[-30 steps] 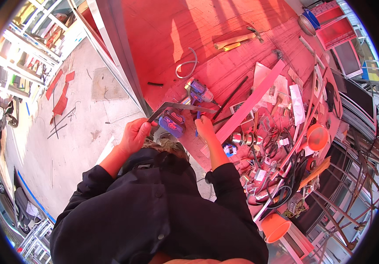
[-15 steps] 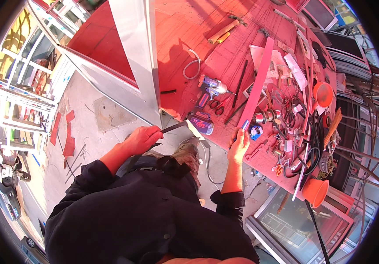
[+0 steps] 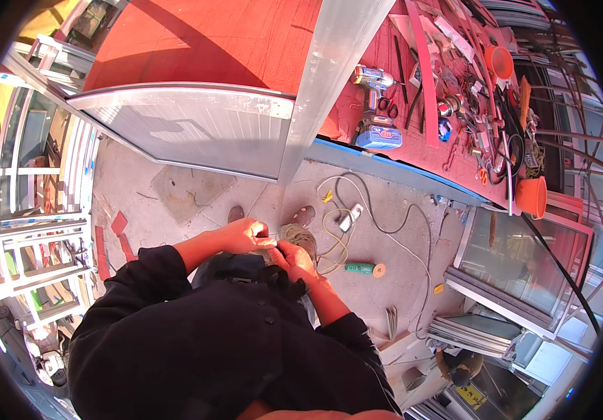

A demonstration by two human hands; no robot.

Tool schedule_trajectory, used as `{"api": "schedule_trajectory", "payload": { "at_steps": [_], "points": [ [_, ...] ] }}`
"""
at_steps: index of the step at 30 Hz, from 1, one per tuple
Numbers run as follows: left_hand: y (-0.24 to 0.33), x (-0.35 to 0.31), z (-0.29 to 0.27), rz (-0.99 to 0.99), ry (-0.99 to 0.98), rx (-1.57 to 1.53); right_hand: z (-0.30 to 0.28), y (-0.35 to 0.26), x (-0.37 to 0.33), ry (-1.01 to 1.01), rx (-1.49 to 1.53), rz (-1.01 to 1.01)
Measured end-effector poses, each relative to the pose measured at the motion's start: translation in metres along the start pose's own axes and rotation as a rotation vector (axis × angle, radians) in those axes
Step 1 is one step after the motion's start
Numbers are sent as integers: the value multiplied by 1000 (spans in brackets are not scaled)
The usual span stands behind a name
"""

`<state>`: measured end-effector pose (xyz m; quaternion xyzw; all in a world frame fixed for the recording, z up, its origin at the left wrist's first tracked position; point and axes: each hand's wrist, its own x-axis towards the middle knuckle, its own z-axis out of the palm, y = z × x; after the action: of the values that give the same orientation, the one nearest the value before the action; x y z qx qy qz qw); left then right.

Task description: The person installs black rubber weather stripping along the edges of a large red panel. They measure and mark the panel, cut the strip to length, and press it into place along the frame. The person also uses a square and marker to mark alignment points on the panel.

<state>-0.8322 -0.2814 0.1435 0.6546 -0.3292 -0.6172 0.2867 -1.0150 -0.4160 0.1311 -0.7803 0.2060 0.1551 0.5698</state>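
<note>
My left hand and my right hand meet in front of my waist, fingertips nearly touching. Both are closed in a pinch, and whatever sits between the fingers is too small or hidden to name. Below them are my shoes and patterned trousers. Ahead stands an upright metal-framed panel with a wide metal post. On the red-covered table to the right, a cordless drill lies with its blue battery toward me, next to scissors and a long pink strip.
A green angle grinder lies on the concrete floor among looping cables. Orange pots and cluttered tools occupy the table's right side. Glazed frames lean at right. Another person is low at the far right.
My hands have come together at my waist, the right one away from the table's edge. The dark strip and the blue tool they held no longer show. The view has turned and shifted.
</note>
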Motion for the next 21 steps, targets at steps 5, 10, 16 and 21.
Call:
{"api": "schedule_trajectory", "payload": {
  "at_steps": [5, 10, 16, 21],
  "points": [
    [-28, -15, 29, 11, -159, 69, 30, 2, -31, 19, -187, -82],
    [-17, -31, 59, -36, -133, -61, 28, 8, -57, 66, -379, -180],
    [13, -34, 75, 71, -62, -17, 19, 14, -80, 335, -554, -372],
    [25, -38, 90, 82, -13, -125, 16, 21, -88, 462, -634, -460]
  ]
}}
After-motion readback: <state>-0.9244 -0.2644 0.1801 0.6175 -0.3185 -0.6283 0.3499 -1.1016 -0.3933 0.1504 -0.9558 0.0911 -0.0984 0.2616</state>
